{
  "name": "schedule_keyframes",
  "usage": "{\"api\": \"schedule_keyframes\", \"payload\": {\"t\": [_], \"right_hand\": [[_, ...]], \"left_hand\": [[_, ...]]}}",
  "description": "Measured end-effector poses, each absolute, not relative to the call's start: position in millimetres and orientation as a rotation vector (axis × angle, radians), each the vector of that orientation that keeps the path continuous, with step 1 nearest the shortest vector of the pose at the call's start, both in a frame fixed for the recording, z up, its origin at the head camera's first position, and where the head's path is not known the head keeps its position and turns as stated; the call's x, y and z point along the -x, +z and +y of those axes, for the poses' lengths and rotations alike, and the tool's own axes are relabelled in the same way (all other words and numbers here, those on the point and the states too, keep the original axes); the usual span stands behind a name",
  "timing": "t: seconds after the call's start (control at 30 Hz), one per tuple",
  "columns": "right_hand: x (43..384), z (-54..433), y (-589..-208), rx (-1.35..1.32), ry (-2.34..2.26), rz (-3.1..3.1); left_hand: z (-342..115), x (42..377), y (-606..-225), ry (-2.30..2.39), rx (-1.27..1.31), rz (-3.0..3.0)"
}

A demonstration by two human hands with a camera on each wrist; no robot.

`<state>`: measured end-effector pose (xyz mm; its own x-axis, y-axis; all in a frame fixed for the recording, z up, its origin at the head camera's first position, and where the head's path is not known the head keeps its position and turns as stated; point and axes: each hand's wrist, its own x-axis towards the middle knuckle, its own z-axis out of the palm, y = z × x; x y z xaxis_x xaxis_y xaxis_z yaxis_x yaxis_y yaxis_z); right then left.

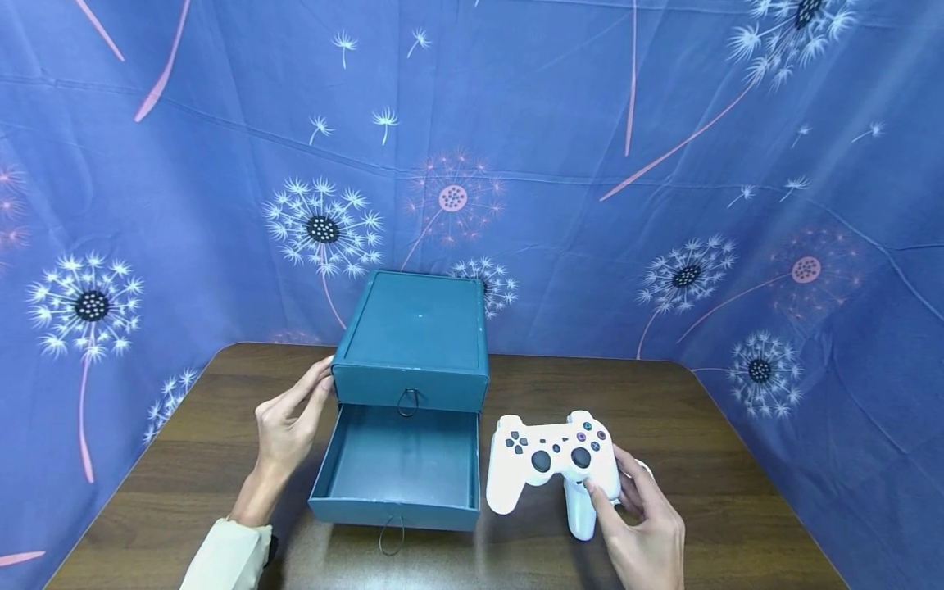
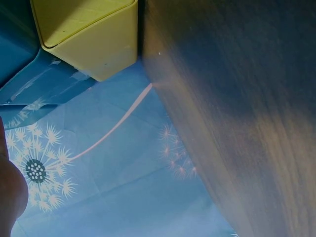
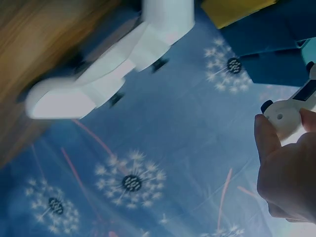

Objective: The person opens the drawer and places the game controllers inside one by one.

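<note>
A teal drawer box [image 1: 416,319] has its lower drawer [image 1: 401,459] pulled out, with the drawer's bare floor showing. My left hand [image 1: 291,422] rests its extended fingers against the box's left side; only part of that hand shows in the left wrist view. A white game controller [image 1: 527,451] is held up to the right of the drawer. My right hand [image 1: 642,516] pinches its right grip, thumb near the right stick. Partly hidden beneath it is a second white controller [image 1: 580,516], seen blurred in the right wrist view.
Wire ring pulls [image 1: 408,401] hang on the drawer fronts. In the left wrist view, a yellow box-shaped part [image 2: 98,47] adjoins the teal box beside the tabletop. Behind the brown wooden table [image 1: 723,492] hangs a blue dandelion-print cloth [image 1: 560,246].
</note>
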<state>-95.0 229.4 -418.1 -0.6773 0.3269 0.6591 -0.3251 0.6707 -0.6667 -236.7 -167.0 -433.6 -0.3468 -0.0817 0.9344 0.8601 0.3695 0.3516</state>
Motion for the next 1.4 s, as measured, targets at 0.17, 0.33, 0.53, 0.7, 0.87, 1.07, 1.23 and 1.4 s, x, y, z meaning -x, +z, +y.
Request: {"api": "schedule_keyframes", "payload": {"t": [0.17,0.33,0.53,0.7,0.87,1.07,1.23,1.4], "right_hand": [[98.3,214.2,-421.2,-0.055,1.059,-2.081],[101.9,199.4,-423.9,-0.101,1.110,-2.058],[104.3,184.3,-421.6,-0.126,1.109,-2.058],[104.0,172.0,-419.6,-0.107,1.073,-2.087],[104.4,162.1,-420.5,-0.131,1.075,-2.075],[104.9,153.1,-421.3,-0.168,1.093,-2.055],[106.7,146.8,-420.2,-0.166,1.117,-2.047],[108.1,141.7,-420.1,-0.152,1.066,-2.035]], "left_hand": [[-166.8,238.6,-435.1,-1.157,0.705,-1.608],[-167.1,238.9,-434.9,-1.157,0.707,-1.608],[-167.6,238.1,-434.2,-1.151,0.706,-1.607],[-167.7,238.1,-434.3,-1.154,0.709,-1.613],[-168.0,238.2,-435.0,-1.146,0.704,-1.625],[-168.3,238.0,-434.7,-1.143,0.703,-1.626],[-168.3,238.0,-434.6,-1.146,0.706,-1.622],[-168.1,237.7,-435.0,-1.152,0.705,-1.628]]}}
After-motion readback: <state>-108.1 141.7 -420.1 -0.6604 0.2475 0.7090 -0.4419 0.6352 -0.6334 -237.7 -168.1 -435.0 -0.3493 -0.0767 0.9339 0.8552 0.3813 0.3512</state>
